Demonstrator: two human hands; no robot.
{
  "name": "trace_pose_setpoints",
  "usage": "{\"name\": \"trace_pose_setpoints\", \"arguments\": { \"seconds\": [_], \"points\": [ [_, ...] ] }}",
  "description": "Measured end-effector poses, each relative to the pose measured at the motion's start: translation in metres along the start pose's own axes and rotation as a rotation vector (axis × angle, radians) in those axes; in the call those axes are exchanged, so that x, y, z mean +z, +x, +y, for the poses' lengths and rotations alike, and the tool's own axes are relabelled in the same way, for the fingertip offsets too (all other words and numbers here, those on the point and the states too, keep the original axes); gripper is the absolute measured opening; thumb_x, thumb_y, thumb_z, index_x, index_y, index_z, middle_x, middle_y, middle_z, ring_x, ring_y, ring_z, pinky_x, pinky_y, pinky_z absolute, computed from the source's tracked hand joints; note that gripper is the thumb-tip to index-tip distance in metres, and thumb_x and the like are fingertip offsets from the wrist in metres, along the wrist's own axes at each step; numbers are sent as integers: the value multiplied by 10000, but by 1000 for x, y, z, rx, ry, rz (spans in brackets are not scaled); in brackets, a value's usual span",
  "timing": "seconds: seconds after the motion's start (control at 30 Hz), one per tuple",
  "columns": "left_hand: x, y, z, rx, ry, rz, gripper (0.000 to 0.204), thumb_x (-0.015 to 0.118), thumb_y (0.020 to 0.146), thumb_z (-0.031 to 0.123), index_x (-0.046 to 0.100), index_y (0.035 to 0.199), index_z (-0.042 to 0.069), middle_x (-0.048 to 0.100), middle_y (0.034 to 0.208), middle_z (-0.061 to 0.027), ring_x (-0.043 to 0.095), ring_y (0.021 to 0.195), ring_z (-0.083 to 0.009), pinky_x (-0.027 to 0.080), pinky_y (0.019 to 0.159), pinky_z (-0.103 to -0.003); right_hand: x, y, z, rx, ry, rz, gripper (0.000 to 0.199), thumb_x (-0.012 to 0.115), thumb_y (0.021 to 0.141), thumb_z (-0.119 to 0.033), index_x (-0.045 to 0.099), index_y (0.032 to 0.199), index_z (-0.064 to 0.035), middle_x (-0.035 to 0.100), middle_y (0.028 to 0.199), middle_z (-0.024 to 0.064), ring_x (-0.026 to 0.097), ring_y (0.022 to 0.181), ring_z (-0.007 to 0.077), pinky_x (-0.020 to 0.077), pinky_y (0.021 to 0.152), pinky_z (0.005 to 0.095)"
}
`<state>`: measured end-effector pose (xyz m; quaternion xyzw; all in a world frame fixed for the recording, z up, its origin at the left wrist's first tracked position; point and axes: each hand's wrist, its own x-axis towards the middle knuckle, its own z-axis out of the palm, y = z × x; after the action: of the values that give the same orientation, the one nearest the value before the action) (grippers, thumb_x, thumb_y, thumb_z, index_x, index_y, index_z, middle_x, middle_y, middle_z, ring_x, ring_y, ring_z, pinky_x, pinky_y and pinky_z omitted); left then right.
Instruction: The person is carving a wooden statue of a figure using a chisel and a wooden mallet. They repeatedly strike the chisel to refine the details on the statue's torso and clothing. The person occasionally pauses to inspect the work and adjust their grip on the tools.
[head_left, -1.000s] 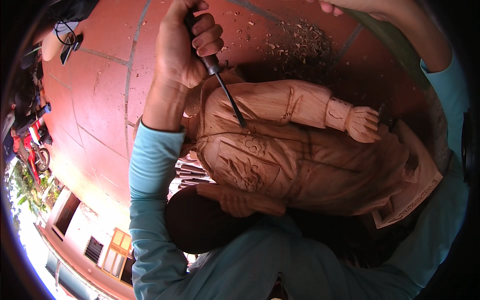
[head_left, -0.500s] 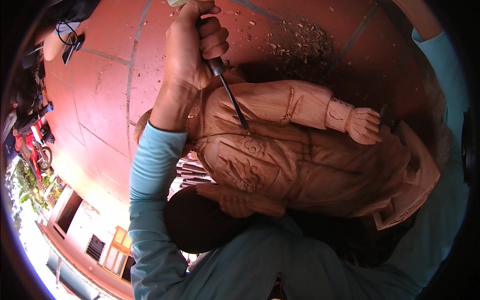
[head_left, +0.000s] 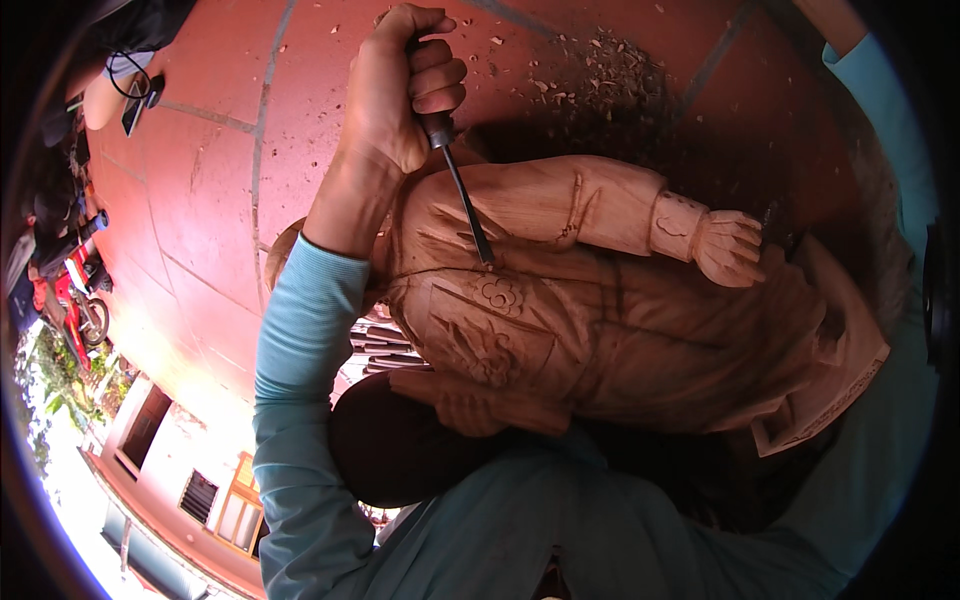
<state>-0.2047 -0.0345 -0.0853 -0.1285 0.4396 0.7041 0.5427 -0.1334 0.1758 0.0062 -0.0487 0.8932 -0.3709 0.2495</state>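
Observation:
My left hand [head_left: 400, 100] is closed around the dark handle of a chisel [head_left: 465, 205]. The chisel's slim metal shaft slants down, and its tip meets the chest of a carved wooden figure [head_left: 640, 320]. This reddish-brown figure lies across my lap, its head end to the left, partly hidden behind my left forearm. A flower and other raised shapes decorate its robe, and a carved hand sticks out on the right. My right forearm [head_left: 835, 20] rises to the upper right edge; the hand itself is outside the picture.
Wood chips [head_left: 615, 80] lie scattered on the red tiled floor [head_left: 210, 170] beyond the figure. Several tool handles [head_left: 385, 345] show beside my left sleeve. At the left are a person's arm [head_left: 103, 100], a phone [head_left: 133, 112] and a red motorcycle [head_left: 75, 300].
A pale object above my left hand at the top edge has gone out of view. My left hand has shifted slightly right and down; the chisel tip remains at the figure's chest.

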Motion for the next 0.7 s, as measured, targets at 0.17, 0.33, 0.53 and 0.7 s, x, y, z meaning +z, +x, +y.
{"name": "trace_pose_setpoints", "arguments": {
  "seconds": [0.17, 0.33, 0.53, 0.7],
  "points": [
    [2, 4, -8, -24, 15, 34, 125, 446, 888, 121, 488, 820, 25, 229, 485, 73, 213, 353, -18, 193, 265, -149, 0, -2, 3, 39, 61, -37, 551, 560, 789, -87, 374, 1298, 15, 542, 712, 61, 488, 573, 113, 427, 491, 249],
    [4, 10, -10, -132, -34, -23, 126, 449, 889, 124, 492, 825, 25, 238, 487, 73, 217, 348, -16, 196, 260, -150, -1, -3, 7, 83, 124, -83, 553, 561, 790, -87, 373, 1300, 14, 541, 710, 59, 486, 570, 112, 426, 490, 250],
    [13, 12, -16, -165, 12, 27, 116, 447, 888, 116, 498, 836, 26, 247, 492, 73, 231, 350, -12, 201, 259, -144, -3, -6, 11, 143, 202, -148, 554, 562, 791, -87, 371, 1301, 12, 540, 707, 57, 484, 567, 110, 425, 488, 250],
    [14, 14, -22, -201, 22, 35, 111, 446, 886, 109, 504, 845, 23, 262, 501, 72, 245, 356, -13, 212, 262, -141, -6, -5, 14, 183, 250, -191, 555, 562, 791, -87, 370, 1303, 11, 539, 705, 55, 481, 564, 108, 424, 487, 251]
  ]
}}
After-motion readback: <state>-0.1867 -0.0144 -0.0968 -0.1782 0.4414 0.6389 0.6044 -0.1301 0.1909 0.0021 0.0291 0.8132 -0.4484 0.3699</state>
